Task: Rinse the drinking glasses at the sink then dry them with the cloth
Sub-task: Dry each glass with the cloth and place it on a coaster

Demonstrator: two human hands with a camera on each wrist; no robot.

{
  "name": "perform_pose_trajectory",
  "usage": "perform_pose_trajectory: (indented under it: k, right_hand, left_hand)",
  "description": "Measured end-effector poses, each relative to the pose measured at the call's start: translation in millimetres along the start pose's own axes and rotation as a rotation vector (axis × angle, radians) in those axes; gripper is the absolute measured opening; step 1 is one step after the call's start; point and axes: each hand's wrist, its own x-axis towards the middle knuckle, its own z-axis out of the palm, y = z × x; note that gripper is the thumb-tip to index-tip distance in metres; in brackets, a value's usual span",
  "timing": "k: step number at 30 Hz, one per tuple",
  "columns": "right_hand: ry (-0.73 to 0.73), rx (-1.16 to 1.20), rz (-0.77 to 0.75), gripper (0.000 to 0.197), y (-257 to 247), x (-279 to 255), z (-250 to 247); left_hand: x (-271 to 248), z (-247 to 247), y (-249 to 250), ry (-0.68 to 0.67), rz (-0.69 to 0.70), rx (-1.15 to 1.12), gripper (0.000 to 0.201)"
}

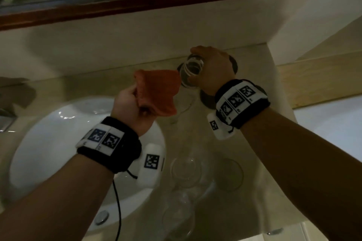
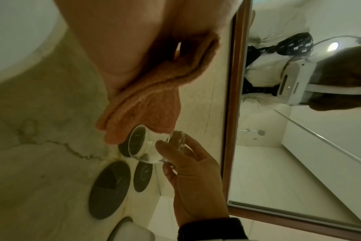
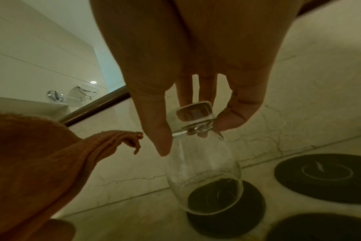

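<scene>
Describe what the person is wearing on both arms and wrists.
Both forearms are bare, with no sleeves. Each wrist carries a black band: the left wrist band and the right wrist band are topped with white tiles printed with black square-pattern markers. A white module hangs under each wrist, also marked. A thin black cable trails from the left one.

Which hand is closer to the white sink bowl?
Left. The left hand, holding the orange cloth, hovers over the sink bowl rim; the right hand holds a glass farther off.
</scene>
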Motion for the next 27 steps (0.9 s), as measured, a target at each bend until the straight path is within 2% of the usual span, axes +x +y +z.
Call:
perform_pose_trajectory:
  k: [2, 5, 9, 13, 16, 19, 22, 27]
  right_hand:
    - [0.001, 0.010, 0.008, 0.074, 2, 7, 7]
    - [-0.012, -0.009, 0.010, 0.074, 6, 15, 13]
    - [-0.023, -0.025, 0.016, 0.075, 10, 23, 19]
    - [-0.043, -0.046, 0.031, 0.079, 12, 27, 20]
    - [-0.032, -0.096, 0.060, 0.085, 13, 17, 17]
    - [-0.013, -0.137, 0.013, 0.079, 5, -15, 10]
    - [-0.170, -0.150, -0.041, 0.075, -18, -70, -1]
    - [-0.455, -0.328, -0.228, 0.078, -42, -148, 15]
  left_hand:
    - [10, 0, -3, 0.001, -0.015, -0.036, 0.073]
    - [21, -6, -1, 0.105, -0.063, -0.070, 0.056]
    - [29, -11, -1, 0.106, -0.074, -0.095, 0.053]
    - [27, -12, 0, 0.163, -0.070, -0.099, 0.049]
    - [21, -13, -1, 0.164, -0.057, -0.078, 0.046]
    - [10, -20, -3, 0.152, -0.055, -0.066, 0.044]
    - [-6, -26, -3, 0.122, -0.057, -0.078, 0.045]
    - [-38, -37, -11, -0.001, -0.035, -0.130, 0.068]
